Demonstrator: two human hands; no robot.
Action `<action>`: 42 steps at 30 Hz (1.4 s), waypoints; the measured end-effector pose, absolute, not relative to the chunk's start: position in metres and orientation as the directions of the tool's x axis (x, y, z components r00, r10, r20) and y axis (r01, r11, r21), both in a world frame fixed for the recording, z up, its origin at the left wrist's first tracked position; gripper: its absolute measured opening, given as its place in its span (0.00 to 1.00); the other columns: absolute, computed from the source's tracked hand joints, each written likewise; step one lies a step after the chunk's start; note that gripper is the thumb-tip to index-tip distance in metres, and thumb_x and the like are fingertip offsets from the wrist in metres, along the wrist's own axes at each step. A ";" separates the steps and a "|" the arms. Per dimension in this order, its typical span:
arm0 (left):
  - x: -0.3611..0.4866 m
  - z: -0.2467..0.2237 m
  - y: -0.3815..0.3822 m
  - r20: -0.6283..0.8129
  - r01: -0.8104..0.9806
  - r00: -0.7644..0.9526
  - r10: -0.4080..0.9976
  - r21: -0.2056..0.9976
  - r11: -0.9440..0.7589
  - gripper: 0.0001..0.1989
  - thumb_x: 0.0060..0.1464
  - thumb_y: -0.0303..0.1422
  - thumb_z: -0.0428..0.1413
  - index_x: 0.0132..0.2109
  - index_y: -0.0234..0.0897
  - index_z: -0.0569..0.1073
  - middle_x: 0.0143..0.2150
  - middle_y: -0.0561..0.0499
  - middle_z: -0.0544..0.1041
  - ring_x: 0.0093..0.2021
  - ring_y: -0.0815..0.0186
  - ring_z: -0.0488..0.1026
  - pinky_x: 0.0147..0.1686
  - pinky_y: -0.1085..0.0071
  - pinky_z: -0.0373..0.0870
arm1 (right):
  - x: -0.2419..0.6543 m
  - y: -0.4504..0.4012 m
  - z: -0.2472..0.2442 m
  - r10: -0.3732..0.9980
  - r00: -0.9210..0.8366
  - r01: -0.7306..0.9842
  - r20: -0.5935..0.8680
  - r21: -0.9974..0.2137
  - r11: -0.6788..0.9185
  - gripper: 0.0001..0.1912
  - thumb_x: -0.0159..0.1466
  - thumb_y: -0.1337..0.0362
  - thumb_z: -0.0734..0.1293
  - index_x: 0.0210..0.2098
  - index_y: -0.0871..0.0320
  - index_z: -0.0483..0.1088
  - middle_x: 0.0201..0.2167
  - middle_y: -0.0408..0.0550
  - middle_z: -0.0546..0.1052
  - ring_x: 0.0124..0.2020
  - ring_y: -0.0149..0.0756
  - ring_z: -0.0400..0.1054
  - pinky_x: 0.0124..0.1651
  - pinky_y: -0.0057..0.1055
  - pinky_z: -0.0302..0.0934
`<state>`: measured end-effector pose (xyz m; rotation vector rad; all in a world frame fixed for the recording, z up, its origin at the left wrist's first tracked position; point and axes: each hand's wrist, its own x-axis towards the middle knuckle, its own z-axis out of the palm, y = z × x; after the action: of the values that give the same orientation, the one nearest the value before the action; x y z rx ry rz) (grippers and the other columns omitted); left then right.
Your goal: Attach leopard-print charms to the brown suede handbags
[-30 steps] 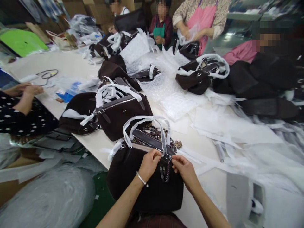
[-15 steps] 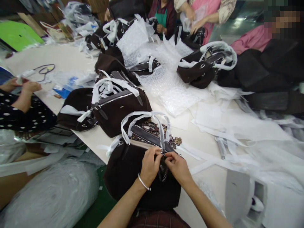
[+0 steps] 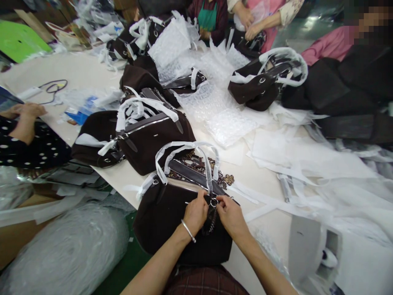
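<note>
A dark brown handbag [image 3: 172, 221] stands at the table's near edge, its handles [image 3: 184, 144] wrapped in white strips. At the base of one handle is a silvery metal ring [image 3: 213, 202], with a dark chain-like charm [image 3: 210, 224] hanging below it against the bag's front. My right hand [image 3: 231, 215] pinches the ring from the right. From the left, my left hand [image 3: 196, 213], a bangle on its wrist, has its fingers closed right beside the ring; what they pinch is partly hidden. A heap of chain charms [image 3: 199, 166] with a flower-shaped piece lies behind the bag.
More brown handbags [image 3: 156, 139] stand to the left and another bag [image 3: 258, 88] farther back. Bubble wrap [image 3: 227, 123] and white sheets [image 3: 285, 151] cover much of the table. A grey tape dispenser [image 3: 307, 246] is at right, a bubble-wrap roll [image 3: 70, 254] at lower left. Co-workers surround the table.
My hands have parted slightly at the handle base, and the metal ring now shows between them. My left hand has turned a little. The bag stays in place.
</note>
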<state>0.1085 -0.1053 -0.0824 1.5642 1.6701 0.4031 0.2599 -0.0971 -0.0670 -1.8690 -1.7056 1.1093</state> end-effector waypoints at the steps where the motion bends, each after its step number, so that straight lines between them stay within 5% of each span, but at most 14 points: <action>1: 0.110 -0.084 -0.103 -0.336 0.678 0.082 0.938 0.708 0.195 0.20 0.53 0.22 0.49 0.53 0.38 0.64 0.30 0.52 0.74 0.34 0.61 0.74 0.35 0.70 0.65 | 0.260 -0.096 -0.067 0.953 -0.055 0.668 -0.299 -0.720 -0.187 0.14 0.59 0.67 0.60 0.41 0.58 0.73 0.32 0.48 0.77 0.34 0.38 0.70 0.38 0.33 0.61; 10: 0.113 -0.087 -0.106 -0.323 0.481 0.018 0.946 0.832 0.275 0.22 0.53 0.23 0.50 0.56 0.39 0.62 0.28 0.56 0.72 0.30 0.66 0.72 0.35 0.72 0.65 | 0.260 -0.087 -0.066 0.880 -0.019 0.629 -0.474 -0.690 -0.358 0.09 0.58 0.65 0.62 0.37 0.56 0.71 0.20 0.40 0.72 0.24 0.33 0.67 0.29 0.28 0.56; 17: 0.111 -0.096 -0.106 -0.345 0.124 0.039 0.938 0.933 0.338 0.21 0.53 0.27 0.54 0.54 0.37 0.63 0.28 0.57 0.72 0.30 0.69 0.70 0.35 0.74 0.66 | 0.255 -0.091 -0.066 0.920 -0.040 0.592 -0.390 -0.751 -0.293 0.13 0.59 0.63 0.60 0.39 0.56 0.73 0.25 0.43 0.76 0.21 0.32 0.66 0.27 0.29 0.58; 27: 0.112 -0.097 -0.099 -0.447 -0.074 0.025 0.894 0.891 0.447 0.19 0.48 0.29 0.57 0.47 0.35 0.62 0.27 0.58 0.73 0.27 0.71 0.70 0.32 0.74 0.65 | 0.256 -0.090 -0.056 0.848 -0.020 0.525 -0.530 -0.727 -0.442 0.11 0.58 0.58 0.65 0.31 0.58 0.75 0.20 0.40 0.72 0.18 0.29 0.64 0.23 0.27 0.56; 35: 0.113 -0.094 -0.100 -0.499 -0.324 0.048 0.865 0.812 0.486 0.19 0.46 0.30 0.61 0.43 0.35 0.62 0.26 0.58 0.73 0.27 0.72 0.70 0.32 0.75 0.64 | 0.256 -0.086 -0.052 0.738 -0.013 0.366 -0.675 -0.690 -0.625 0.15 0.56 0.57 0.66 0.38 0.61 0.72 0.14 0.34 0.64 0.12 0.25 0.56 0.14 0.23 0.48; 42: 0.117 -0.098 -0.103 -0.531 -0.270 0.039 0.847 0.810 0.520 0.17 0.45 0.28 0.60 0.41 0.35 0.62 0.23 0.60 0.71 0.20 0.76 0.61 0.23 0.79 0.56 | 0.255 -0.092 -0.059 0.798 0.001 0.430 -0.603 -0.720 -0.544 0.14 0.54 0.55 0.67 0.30 0.60 0.74 0.14 0.38 0.68 0.14 0.26 0.58 0.18 0.24 0.50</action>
<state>0.1175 -0.1028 -0.0978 0.5846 1.2497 0.9352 0.2552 -0.0917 -0.0586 -1.9547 -1.2711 1.5579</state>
